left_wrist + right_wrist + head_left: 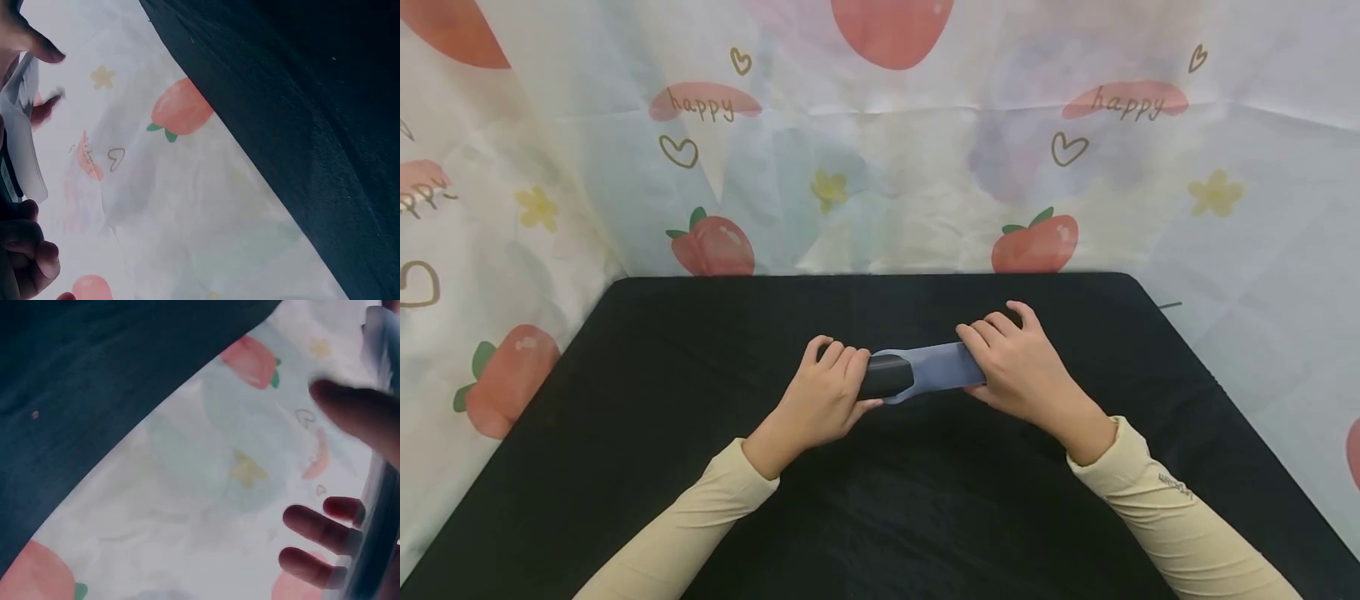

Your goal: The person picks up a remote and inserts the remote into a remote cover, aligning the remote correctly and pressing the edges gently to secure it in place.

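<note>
Both hands hold a long, narrow object [940,367] over the black tabletop, near the middle of the head view. One half is a smooth blue-grey piece; the other is a black piece [889,377] set into its rounded, flared end. My left hand [822,392] grips the black end, its thumb beneath and fingers over the top. My right hand [1018,362] holds the blue-grey end, with the index finger raised off it. At the left edge of the left wrist view, the blue-grey piece [26,147] looks pale. Its exact kind I cannot tell.
A black cloth-covered table [880,525] spreads under the hands. White fabric printed with strawberries, hearts and "happy" lettering [880,167] hangs behind the table's far edge and along its sides. Cream sleeves [700,508] cover both forearms.
</note>
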{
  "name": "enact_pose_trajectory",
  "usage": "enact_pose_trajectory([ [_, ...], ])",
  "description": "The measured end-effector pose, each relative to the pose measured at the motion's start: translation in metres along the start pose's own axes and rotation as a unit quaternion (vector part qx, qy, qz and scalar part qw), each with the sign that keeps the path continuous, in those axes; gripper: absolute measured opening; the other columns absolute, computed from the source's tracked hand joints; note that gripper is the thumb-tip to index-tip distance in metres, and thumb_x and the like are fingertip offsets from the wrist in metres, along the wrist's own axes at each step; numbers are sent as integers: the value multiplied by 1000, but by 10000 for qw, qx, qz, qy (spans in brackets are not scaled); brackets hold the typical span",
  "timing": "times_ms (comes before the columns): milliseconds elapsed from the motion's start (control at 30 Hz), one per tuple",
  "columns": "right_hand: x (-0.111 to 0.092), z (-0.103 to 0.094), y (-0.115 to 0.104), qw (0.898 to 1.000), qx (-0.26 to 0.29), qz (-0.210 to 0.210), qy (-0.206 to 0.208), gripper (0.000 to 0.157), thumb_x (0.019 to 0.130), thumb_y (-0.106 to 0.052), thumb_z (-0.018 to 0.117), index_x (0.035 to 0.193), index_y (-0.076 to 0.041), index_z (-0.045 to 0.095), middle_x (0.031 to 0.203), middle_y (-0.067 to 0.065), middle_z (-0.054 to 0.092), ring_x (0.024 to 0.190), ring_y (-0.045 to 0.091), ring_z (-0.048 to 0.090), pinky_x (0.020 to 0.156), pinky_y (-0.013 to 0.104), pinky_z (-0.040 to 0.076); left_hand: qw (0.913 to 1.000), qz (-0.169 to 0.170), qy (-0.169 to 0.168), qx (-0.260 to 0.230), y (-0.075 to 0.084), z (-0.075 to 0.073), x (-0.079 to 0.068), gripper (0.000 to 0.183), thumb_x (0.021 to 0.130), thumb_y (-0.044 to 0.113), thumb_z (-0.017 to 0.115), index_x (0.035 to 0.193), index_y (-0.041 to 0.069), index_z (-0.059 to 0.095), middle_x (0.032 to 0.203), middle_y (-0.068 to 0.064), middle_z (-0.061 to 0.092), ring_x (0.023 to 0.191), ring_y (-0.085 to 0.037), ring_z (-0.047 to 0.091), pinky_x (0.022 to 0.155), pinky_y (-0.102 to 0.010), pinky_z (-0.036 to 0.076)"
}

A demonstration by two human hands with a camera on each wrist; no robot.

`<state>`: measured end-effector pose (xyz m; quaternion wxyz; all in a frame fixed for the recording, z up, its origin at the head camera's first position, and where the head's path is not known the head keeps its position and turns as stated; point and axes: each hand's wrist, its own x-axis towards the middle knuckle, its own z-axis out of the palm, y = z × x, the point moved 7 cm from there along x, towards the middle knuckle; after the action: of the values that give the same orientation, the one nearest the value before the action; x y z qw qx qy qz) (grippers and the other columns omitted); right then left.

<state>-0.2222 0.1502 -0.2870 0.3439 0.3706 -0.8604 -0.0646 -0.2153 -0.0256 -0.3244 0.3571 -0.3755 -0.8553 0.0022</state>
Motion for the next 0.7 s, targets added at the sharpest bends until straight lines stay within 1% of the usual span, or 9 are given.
enact_pose_trajectory([
  [67,-2,3,1,9999,-65,-85,52,53,52,-26,86,92,-3,60,79,10,67,75,27,60,85,51,44,10000,12,-18,-21,0,0,-1,48,83,47,64,103,4,55,85,-7,63,80,-22,55,88,-43,42],
  [167,-3,8,-1,9998,38,-183,44,43,53,-20,82,82,-3,55,69,8,63,65,25,59,79,47,46,10000,70,-40,-48,0,1,-2,48,82,47,64,102,4,55,85,-7,62,80,-22,55,89,-43,42],
  [300,-6,13,-2,9993,298,-212,-61,43,54,-23,81,81,-5,54,68,7,62,62,21,60,75,43,46,9999,136,-84,-52,1,2,-4,49,83,48,63,104,5,54,86,-6,62,80,-21,54,89,-43,41],
  [433,-8,11,7,9994,337,-51,-100,51,53,-29,84,89,-5,57,77,8,65,71,23,61,78,46,45,9999,130,-13,-73,-2,-1,-5,49,85,48,60,105,4,54,88,-7,61,81,-22,54,89,-44,41],
  [533,-11,8,17,9996,250,88,7,52,50,-25,84,90,-5,59,79,9,65,76,26,59,81,50,44,9998,124,115,-114,-6,-4,-6,48,91,48,49,104,2,54,87,-8,61,80,-23,54,89,-44,41],
  [633,-13,6,21,9996,245,48,143,44,49,-17,82,83,-4,58,73,9,64,74,27,57,82,52,43,9996,180,191,-137,-8,-6,-7,52,97,49,34,104,2,53,86,-8,60,80,-23,53,89,-45,41],
  [700,-13,6,20,9995,247,-46,183,39,49,-16,79,78,-4,58,69,9,62,70,26,56,82,52,43,9993,270,211,-161,-8,-6,-6,52,97,49,33,104,2,53,85,-9,60,79,-23,53,89,-45,41],
])
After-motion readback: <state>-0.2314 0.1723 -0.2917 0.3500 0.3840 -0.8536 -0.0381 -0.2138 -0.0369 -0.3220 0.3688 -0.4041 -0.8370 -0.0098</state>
